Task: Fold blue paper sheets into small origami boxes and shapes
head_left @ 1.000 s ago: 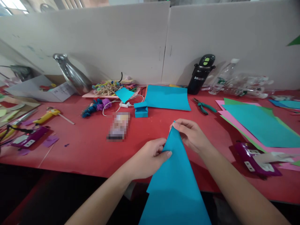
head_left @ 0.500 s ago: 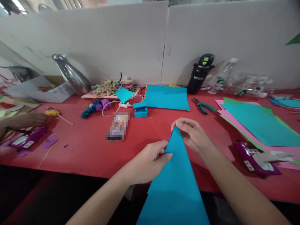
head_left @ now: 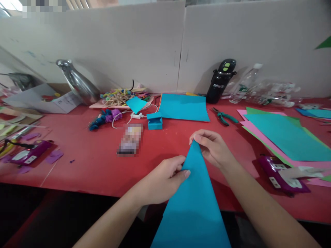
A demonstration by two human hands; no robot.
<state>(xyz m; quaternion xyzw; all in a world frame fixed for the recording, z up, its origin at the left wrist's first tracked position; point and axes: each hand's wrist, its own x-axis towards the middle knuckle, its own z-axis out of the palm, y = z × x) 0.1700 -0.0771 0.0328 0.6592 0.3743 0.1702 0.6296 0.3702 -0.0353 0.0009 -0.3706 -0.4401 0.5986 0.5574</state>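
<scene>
A sheet of blue paper (head_left: pixel 195 203), folded to a narrow point at its far end, slopes down past the table's front edge toward me. My right hand (head_left: pixel 210 146) pinches its tip between thumb and fingers. My left hand (head_left: pixel 165 177) grips the left edge a little lower, thumb on top and fingers underneath. Beyond the hands stands a small folded blue paper box (head_left: pixel 155 122). A blurred-out flat object (head_left: pixel 130 138), perhaps a phone, lies left of the box.
Blue sheets (head_left: pixel 183 107) lie at the back. Pliers (head_left: pixel 224 117), stacked coloured paper (head_left: pixel 284 134) and a purple tissue pack (head_left: pixel 281 175) are on the right. A black bottle (head_left: pixel 221 81) and a metal jug (head_left: pixel 77 82) stand by the partition. Craft sticks (head_left: pixel 120 99) sit at back left.
Both my hands and the folded paper are almost unmoved. At the far left, another person's hand has left the view, and the yellow-topped stick that lay there is gone.
</scene>
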